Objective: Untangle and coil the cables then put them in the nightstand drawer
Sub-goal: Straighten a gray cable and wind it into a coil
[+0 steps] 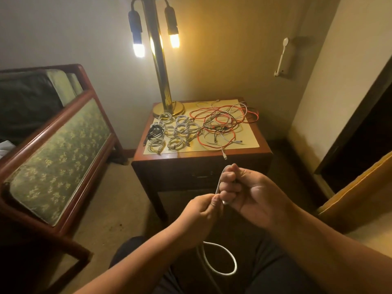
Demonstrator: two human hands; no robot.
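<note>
Fingers (pixel 230 187) of left hand (pixel 199 215) and right hand (pixel 252 198) grip one white cable (pixel 221 261); eight coils (pixel 175 143) lie beyond.

**Lamp aglow, armchair off to the side**

Far beyond the left hand (pixel 197 213) stands a brass lamp (pixel 161 81), two bulbs glowing. Out to that hand's left, a wood-framed green armchair (pixel 57 149). Up past the right hand (pixel 252 198), a white handset (pixel 281 57) hangs on the wall. Beige carpet (pixel 118 198) lies below.

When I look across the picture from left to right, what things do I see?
Green cushioned seat → coiled cables → tangled red and white cables → white fixture on the wall.
</note>
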